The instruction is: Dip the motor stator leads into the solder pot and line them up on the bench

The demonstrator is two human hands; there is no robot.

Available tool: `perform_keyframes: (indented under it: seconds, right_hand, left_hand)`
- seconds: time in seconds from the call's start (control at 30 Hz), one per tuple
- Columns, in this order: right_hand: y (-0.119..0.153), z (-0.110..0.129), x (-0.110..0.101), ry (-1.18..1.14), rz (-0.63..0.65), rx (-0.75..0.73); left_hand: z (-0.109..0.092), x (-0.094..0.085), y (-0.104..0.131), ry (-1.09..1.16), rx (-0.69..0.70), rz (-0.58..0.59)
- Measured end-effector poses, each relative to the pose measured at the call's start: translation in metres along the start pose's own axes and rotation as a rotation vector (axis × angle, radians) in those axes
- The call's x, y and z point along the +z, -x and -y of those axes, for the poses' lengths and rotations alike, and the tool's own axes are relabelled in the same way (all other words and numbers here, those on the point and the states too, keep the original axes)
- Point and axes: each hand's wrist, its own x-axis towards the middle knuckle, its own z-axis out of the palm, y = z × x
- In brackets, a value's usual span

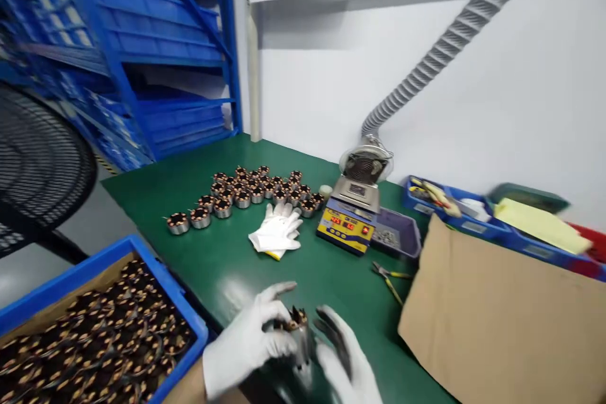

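Note:
Both my hands wear white gloves. At the table's near edge, my left hand [265,331] has its fingers closed on a motor stator [296,317] with copper windings and a dark top. Beneath the windings shows a shiny metal cylinder [303,347]; whether it belongs to the stator or is a separate holder I cannot tell. On the other side, my right hand [343,353] is held with thumb and fingers apart, nothing between them, close to the cylinder. Several similar motor parts [241,196] stand grouped farther back on the green table [227,271].
A blue bin [168,281] full of wound stators is at left. White gloves [278,228] lie mid-table. Behind are a yellow-and-blue soldering pot [345,227], a purple tray [409,233] and a grey duct [440,50]. Pliers [391,278] lie beside cardboard [502,322]. A fan [42,164] stands left.

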Motion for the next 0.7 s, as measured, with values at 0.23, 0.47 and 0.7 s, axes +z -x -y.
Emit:
perform_keyframes:
  seconds: [0.23,0.47,0.7]
  right_hand:
    - [0.018,0.029,0.004,-0.602,0.118,0.102]
    - [0.035,0.032,-0.004,-0.721,0.181,0.165]
    - [0.048,0.030,-0.014,-0.988,0.266,0.398]
  left_hand:
    - [-0.032,0.053,0.018,0.314,0.061,0.043]
    - [-0.036,0.051,0.016,0.356,0.175,0.022]
    - [-0.053,0.039,0.015,0.545,-0.068,0.034]
